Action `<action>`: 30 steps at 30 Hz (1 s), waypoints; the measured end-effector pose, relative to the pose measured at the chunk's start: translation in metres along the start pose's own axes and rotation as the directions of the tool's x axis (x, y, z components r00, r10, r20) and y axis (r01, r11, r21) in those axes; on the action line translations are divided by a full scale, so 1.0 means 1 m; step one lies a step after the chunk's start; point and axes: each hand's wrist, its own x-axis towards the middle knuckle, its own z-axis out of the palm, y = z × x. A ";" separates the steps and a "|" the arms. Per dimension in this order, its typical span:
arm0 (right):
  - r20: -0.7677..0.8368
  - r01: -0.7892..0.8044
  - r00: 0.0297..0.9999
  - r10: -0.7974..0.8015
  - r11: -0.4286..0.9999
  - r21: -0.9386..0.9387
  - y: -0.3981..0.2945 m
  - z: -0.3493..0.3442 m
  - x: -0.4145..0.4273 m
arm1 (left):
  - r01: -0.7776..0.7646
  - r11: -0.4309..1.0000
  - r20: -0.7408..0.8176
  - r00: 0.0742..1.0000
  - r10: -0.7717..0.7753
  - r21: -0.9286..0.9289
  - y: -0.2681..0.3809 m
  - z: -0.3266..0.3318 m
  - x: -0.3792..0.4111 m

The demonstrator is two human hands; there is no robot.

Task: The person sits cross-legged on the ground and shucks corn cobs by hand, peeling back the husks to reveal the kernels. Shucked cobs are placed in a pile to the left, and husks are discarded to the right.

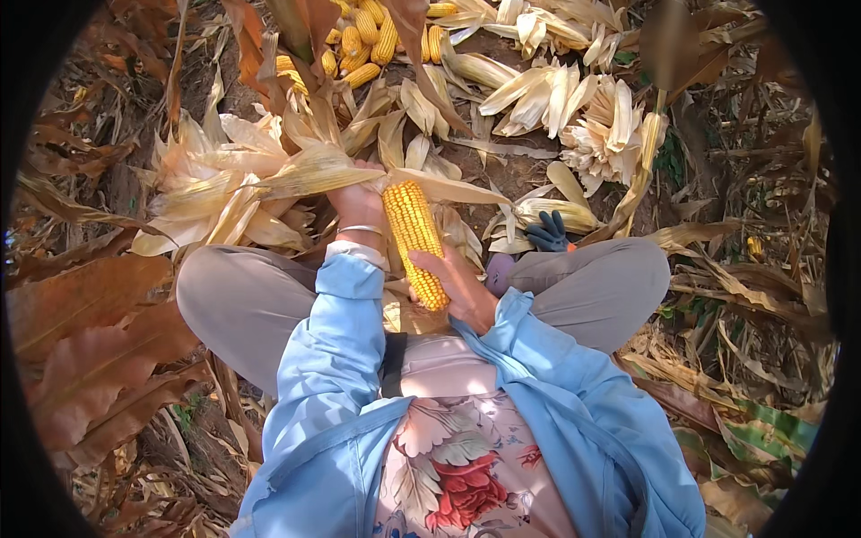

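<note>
A bare ear of yellow corn [415, 243] slants across the middle of the picture, above my lap. My right hand [464, 286] grips its lower end, the thumb lying over the kernels. At the upper end, dry pale husks [323, 176] are peeled back from the ear and spread to both sides. My left hand [360, 200] is closed around the husk base there, its fingers partly hidden under the leaves. A bracelet circles the left wrist.
Husked ears [366, 44] lie piled on the ground at the top. Loose husks [558, 101] cover the soil ahead. A dark rubber-coated glove [549, 232] rests near my right knee. Dry corn leaves [101, 336] crowd the left, and a stalk [642, 168] leans at the right.
</note>
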 end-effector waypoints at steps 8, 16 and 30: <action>-0.038 0.019 0.999 -0.023 0.995 -0.093 -0.026 -0.041 -0.012 | -0.280 0.935 -0.067 0.951 0.301 0.217 0.016 0.008 -0.009; -0.283 0.084 0.949 -0.137 0.978 -0.192 -0.059 -0.061 0.005 | -0.410 0.341 0.055 0.703 0.709 0.846 0.065 0.013 0.001; -0.222 0.302 0.872 -0.437 0.836 -0.458 -0.072 -0.061 0.041 | -0.711 -0.323 0.693 0.314 0.648 0.624 0.041 0.058 -0.058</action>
